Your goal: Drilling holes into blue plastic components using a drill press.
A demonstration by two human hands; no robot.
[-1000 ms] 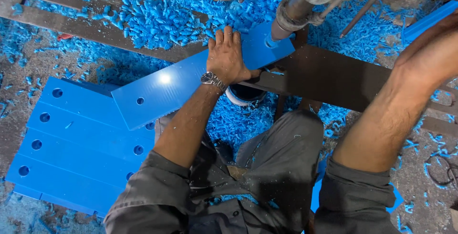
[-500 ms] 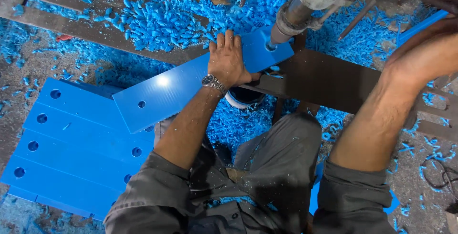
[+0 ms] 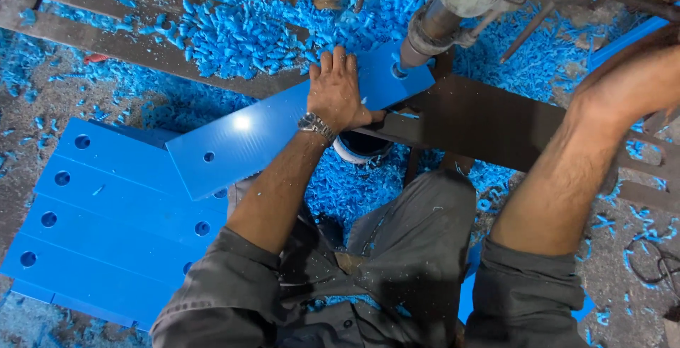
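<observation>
Blue plastic shavings (image 3: 234,36) cover pretty much the whole workshop floor and the dark metal frame (image 3: 482,118) under the drill. Left hand (image 3: 338,93) is flat, palm down, fingers stretched out side by side, pressing on the blue plastic strip (image 3: 248,142) just left of the drill spindle (image 3: 425,36). The spindle's tip sits at a hole near the strip's right end, so the strip lies across the frame with its other end angled down and away from the drill, over a stack of already drilled blue strips (image 3: 99,220) further out to the lower left.

Right hand (image 3: 627,82) is up to the right of the drill, forearm raised. Can't tell if it's gripping something or loose; the fingers run out of view.

If you ask me, doing this well means keeping that palm weight firm so the strip can't spin, with fingers kept clear of the bit. Left wrist, with its watch (image 3: 315,125), is straight, elbow tucked back toward the body.
</observation>
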